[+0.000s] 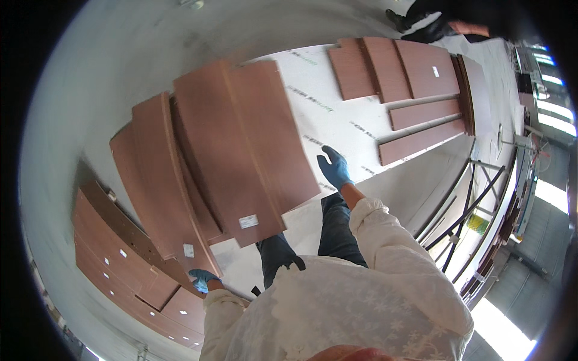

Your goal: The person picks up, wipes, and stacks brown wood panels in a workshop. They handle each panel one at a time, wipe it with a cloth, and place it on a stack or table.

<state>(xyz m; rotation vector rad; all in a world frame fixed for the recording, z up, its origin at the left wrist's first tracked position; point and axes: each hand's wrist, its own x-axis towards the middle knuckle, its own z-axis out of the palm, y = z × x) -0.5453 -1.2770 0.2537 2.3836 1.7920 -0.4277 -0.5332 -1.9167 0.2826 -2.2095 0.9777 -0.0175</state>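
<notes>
Right hand, blue-gloved (335, 170): fingers spread, holding nothing, over a white printed sheet (322, 111). Left hand, blue-gloved (205, 280): at the near end of a long, labelled brown flat panel (164, 186); grasp or mere touch, cannot tell. From the left hand, that panel lies toward 11 o'clock, long axis 11 to 5; left hand nearer. Broad labelled brown panel (223, 144) at right hand's 9 o'clock; smaller brown panels (388, 69) at its 1 o'clock.

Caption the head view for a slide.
Blue-gloved left hand at the near end of a brown panel; blue-gloved right hand open over a white sheet.
</notes>
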